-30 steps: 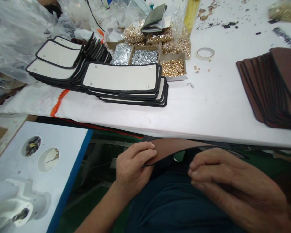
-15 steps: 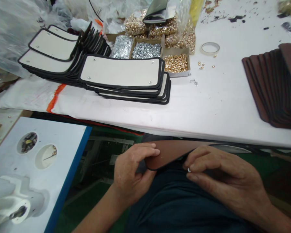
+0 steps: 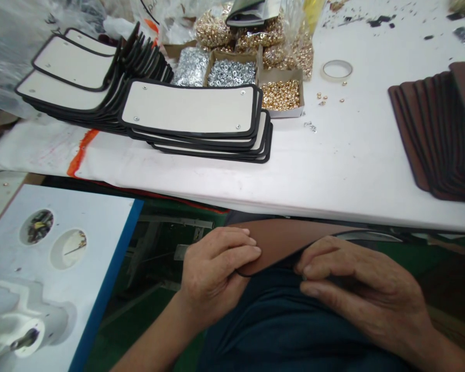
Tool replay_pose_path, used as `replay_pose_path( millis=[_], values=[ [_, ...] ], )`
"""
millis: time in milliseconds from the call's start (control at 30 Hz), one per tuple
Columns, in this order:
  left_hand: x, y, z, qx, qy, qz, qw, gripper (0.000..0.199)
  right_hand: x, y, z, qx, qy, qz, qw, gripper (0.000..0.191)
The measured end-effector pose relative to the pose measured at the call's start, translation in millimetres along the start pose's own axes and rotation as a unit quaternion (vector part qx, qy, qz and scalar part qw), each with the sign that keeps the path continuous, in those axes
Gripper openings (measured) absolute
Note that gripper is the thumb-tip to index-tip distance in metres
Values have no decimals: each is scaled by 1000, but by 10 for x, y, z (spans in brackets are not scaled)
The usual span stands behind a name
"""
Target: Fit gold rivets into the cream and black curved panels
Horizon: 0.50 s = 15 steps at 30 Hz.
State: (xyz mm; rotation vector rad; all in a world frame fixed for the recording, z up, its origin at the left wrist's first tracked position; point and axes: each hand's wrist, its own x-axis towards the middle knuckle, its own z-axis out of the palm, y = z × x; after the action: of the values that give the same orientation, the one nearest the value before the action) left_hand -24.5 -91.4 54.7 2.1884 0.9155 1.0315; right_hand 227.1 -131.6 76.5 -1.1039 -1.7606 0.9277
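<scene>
A brown panel with a dark edge [image 3: 282, 236] lies over my lap, below the table's front edge. My left hand [image 3: 216, 271] grips its left end, fingers on top and thumb underneath. At the panel's near edge, my right hand [image 3: 356, 289] pinches a tiny object between thumb and fingertips; in the earlier frame it looks like a small metal piece, now it is mostly hidden. White panels with black borders [image 3: 188, 108] are stacked on the table, with small metal fasteners at their corners. More brown panels [image 3: 430, 134] stand in an overlapping row at the right.
Boxes of silver rings [image 3: 232, 74] and gold rings [image 3: 282, 95] stand behind the white panels, near bags of gold parts [image 3: 213, 31]. A tape roll [image 3: 336, 69] and loose fasteners [image 3: 310, 126] lie nearby. A white machine [image 3: 31, 315] occupies the lower left.
My left fingers have closed further over the panel's end. The metal piece in my right fingertips shows less than before. The view has shifted slightly.
</scene>
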Motion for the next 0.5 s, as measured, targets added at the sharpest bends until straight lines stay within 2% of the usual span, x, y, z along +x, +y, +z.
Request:
replay_pose_path(
  millis=[133,267,400,500],
  values=[
    [31,23,-2,-19,-12,-26,999,26,6,49,30,9,12,-8,1000,10],
    [74,48,-12,-81,-50,-111,989,15,41,137,90,7,38,-12,999,12],
    [93,42,-38,-172,-97,-232,953,7,95,223,146,10,54,-22,998,13],
    [85,13,-42,-242,-98,-315,912,11,153,240,150,8,43,-25,999,16]
  ],
)
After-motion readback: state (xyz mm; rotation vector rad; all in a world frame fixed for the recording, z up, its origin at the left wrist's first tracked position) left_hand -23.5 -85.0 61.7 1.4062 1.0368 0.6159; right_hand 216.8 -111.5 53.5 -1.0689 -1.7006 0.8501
